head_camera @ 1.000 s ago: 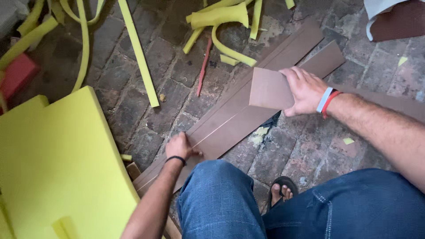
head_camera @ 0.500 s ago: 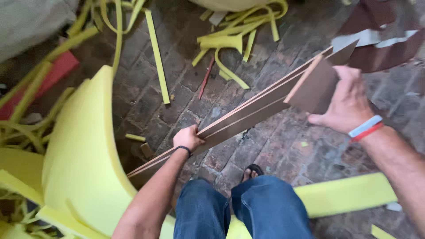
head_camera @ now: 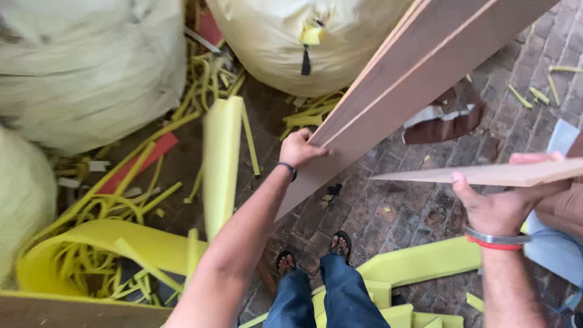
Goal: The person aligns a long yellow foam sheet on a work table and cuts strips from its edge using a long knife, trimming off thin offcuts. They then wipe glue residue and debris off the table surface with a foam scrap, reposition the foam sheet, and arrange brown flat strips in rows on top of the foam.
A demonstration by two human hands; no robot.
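Observation:
My left hand [head_camera: 302, 149] grips the lower edge of a stack of long brown boards [head_camera: 419, 67], which tilt upward toward the top right. A black band circles that wrist. My right hand [head_camera: 498, 203] holds a smaller flat brown board [head_camera: 486, 174] edge-on at the right; silver and red bands sit on its wrist. My sandalled feet [head_camera: 340, 245] and blue jeans show at the bottom centre.
Two big pale stuffed sacks [head_camera: 91, 67] [head_camera: 303, 36] stand at the back. Yellow foam sheets [head_camera: 221, 158] and strips [head_camera: 91, 267] litter the brick floor [head_camera: 401, 212]. A torn brown scrap [head_camera: 443, 118] lies under the boards. More yellow foam [head_camera: 419, 264] lies by my feet.
I have stood up and the long boards have swung from nearly flat to steeply raised. My right hand has come down with the small board, away from the stack.

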